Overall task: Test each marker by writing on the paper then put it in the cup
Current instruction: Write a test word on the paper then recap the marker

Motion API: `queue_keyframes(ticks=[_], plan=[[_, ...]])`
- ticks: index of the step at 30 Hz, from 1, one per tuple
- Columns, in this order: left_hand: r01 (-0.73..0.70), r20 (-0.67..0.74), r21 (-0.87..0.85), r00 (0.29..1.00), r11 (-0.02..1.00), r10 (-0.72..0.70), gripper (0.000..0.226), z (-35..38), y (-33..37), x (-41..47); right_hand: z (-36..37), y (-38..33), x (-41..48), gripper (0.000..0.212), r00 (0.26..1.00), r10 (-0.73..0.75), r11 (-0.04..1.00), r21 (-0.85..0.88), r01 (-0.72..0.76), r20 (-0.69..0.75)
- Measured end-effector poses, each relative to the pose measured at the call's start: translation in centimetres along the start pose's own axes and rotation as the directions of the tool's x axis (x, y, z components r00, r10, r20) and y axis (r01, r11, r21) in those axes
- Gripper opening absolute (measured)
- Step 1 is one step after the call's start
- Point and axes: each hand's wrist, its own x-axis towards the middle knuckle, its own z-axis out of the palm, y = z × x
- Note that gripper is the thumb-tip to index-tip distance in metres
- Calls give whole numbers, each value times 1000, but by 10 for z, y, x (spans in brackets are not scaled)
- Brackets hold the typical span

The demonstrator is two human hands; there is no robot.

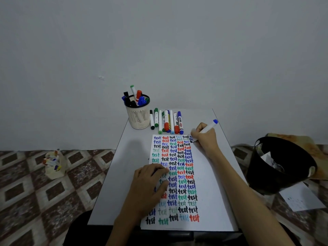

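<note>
1. Nearest me, my left hand rests on the paper, fingers bent. I cannot tell whether it holds anything.
2. My right hand grips a blue-ended marker, its tip on the sheet's far right corner.
3. Beyond it, a row of markers lies beside the cup, which already holds several. I judge the task roughly half done.

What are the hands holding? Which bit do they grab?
The right hand grips a white marker with a blue end, low on its barrel near the tip. The left hand rests on the paper; whether it holds anything cannot be told.
</note>
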Motion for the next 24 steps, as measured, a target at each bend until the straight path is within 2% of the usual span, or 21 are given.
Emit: queue_keyframes(ticks=[12,19,24], plan=[[1,-13,-21,1000,1000,-1,39,1,0,0,4,3,-1,30,997,-74,991,-106,78,38],[1,-8,-25,1000,1000,-2,40,2,0,0,1,5,1,32,994,-106,991,-75,108,31],[7,-14,-26,1000,1000,-7,40,1,0,0,3,5,0,30,991,-125,982,-136,131,55]])
